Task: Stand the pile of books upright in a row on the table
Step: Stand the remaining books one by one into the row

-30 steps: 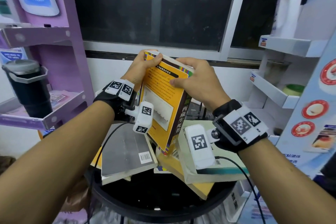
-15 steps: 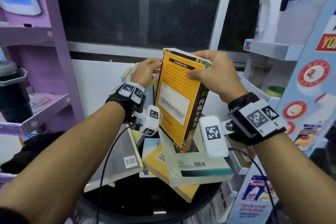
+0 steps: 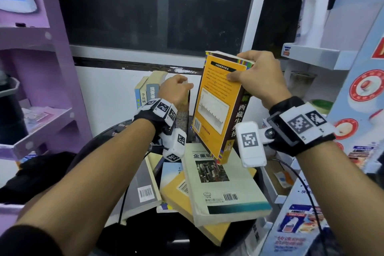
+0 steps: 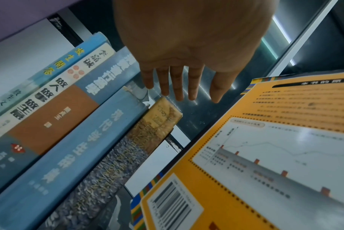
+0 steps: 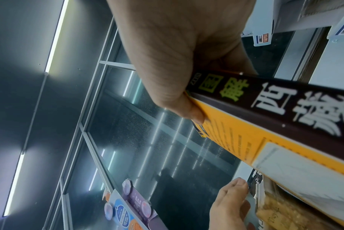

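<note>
Orange book (image 3: 216,110): glossy paper cover, light glare in left wrist view. Gold-spined book (image 4: 147,140): rough, worn, frayed at top. Round surface (image 3: 128,233): black, smooth, slight sheen. Window glass (image 3: 145,6): dark, reflective.

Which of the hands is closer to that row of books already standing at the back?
Left. The left hand rests at the top of the standing row; the right hand grips the orange book, apart from the row.

Orange-yellow book (image 3: 216,110) (dark brown spine)
</note>
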Motion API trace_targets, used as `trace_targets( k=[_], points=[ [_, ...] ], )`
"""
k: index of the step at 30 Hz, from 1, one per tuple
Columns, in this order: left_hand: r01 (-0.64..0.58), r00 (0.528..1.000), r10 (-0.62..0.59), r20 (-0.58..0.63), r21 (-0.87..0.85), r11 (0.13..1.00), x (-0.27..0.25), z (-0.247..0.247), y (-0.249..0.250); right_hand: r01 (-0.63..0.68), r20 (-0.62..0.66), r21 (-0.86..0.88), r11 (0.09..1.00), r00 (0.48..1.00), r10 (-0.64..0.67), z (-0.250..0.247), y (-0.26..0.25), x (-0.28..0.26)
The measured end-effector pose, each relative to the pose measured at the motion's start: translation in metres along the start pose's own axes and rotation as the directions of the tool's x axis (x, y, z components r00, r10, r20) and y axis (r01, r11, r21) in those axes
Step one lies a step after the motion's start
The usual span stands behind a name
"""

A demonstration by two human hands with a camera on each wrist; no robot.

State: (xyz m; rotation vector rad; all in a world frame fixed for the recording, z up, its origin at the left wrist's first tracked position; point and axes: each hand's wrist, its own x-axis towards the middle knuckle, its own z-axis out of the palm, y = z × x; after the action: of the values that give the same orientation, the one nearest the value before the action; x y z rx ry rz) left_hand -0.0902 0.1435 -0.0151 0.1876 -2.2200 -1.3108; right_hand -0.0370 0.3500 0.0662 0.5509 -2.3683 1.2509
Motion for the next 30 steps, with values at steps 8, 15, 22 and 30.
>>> trace_targets(
  k=[8,15,22,30],
  points=[
    [-0.011,0.995,-0.003,0.099,0.144,0.99,0.025,0.009,-0.016,-0.008,-0.028,-0.037,0.999,1.0,0.007,0.026,0.014,0.03],
    [-0.048,0.97,0.002,0.245,0.18,0.983,0.046,0.008,-0.028,-0.042,-0.068,-0.079,0.996,0.997,0.037,0.059,0.033,0.06],
    [-0.074,0.956,-0.006,0.292,0.261,0.963,0.058,0.013,-0.03,-0.104,-0.108,-0.101,0.989,0.99,0.093,0.091,0.05,0.08],
    [-0.137,0.954,0.047,0.294,0.292,0.946,0.061,0.013,-0.041,-0.131,-0.14,-0.064,0.989,0.983,0.121,0.119,0.058,0.087]
  ],
)
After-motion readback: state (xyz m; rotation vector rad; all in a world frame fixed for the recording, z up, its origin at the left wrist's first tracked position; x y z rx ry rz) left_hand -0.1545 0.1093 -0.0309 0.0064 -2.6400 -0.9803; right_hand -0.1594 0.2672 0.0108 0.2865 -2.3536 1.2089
